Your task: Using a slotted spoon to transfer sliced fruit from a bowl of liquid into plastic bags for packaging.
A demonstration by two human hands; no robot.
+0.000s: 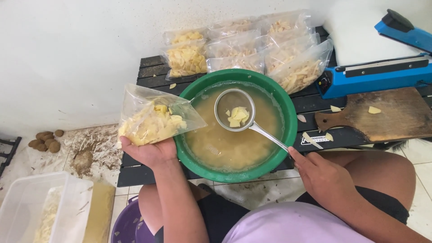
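My left hand [150,152] holds a clear plastic bag [155,115] part-filled with pale yellow slices, its open mouth tipped toward the green bowl [288,112]. My right hand [321,174] grips the handle of a metal strainer ladle [234,110], which hangs over the cloudy yellowish liquid in the bowl with a few slices in its mesh. The bowl sits on a low black slatted table [148,76].
Several filled clear bags [252,49] are stacked behind the bowl. A blue heat sealer [378,74] and a wooden cutting board [387,114] lie at the right. A clear plastic tub [40,211], a purple basin [128,225] and small brown tubers [45,140] are on the floor at left.
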